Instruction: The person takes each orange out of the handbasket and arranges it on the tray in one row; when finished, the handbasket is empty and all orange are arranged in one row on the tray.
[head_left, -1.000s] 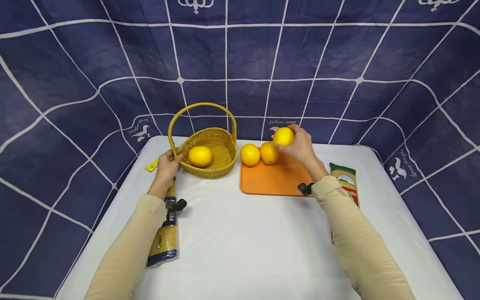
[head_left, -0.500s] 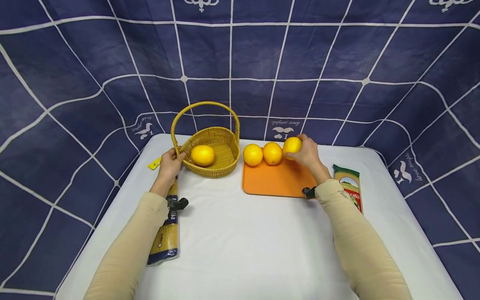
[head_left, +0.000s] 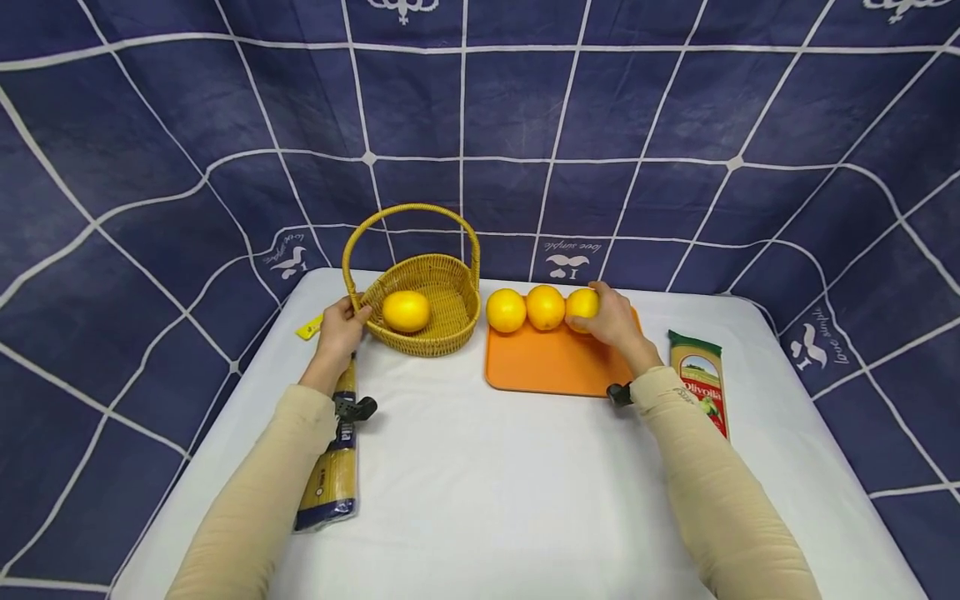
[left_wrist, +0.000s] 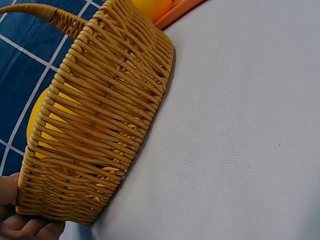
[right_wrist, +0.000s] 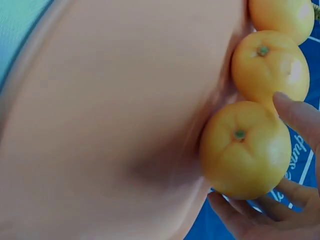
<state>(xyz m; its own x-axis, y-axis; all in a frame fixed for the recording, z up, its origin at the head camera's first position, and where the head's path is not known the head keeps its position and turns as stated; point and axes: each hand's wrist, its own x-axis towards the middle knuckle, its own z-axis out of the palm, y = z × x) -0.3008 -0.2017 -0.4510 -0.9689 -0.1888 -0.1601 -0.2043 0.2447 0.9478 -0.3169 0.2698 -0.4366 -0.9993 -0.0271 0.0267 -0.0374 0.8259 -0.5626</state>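
Observation:
My left hand (head_left: 341, 332) grips the left rim of a wicker basket (head_left: 442, 342), thumb over the edge and fingers outside it. In the basket lies a yellow oval fruit (head_left: 406, 312). On the far edge of an orange tray (head_left: 551, 367), three oranges stand in a row: a left orange (head_left: 506, 310), a middle orange (head_left: 545, 307) and a right orange (head_left: 583, 310). My right hand (head_left: 611, 319) holds the right orange (right_wrist: 245, 150), thumb on one side and fingers curled round the other, close beside the middle orange (right_wrist: 270, 67).
A long pasta packet (head_left: 330, 483) lies under the left forearm. Right of the tray lies a green and red Olivoilà packet (head_left: 701, 379), partly behind the right sleeve. A small yellow packet (head_left: 309, 327) is left of the basket. A blue cloth (head_left: 525, 100) hangs behind the white table (head_left: 487, 483).
My right hand has lowered the right orange onto the tray's far edge, right of the other two. My left hand has stayed on the basket rim.

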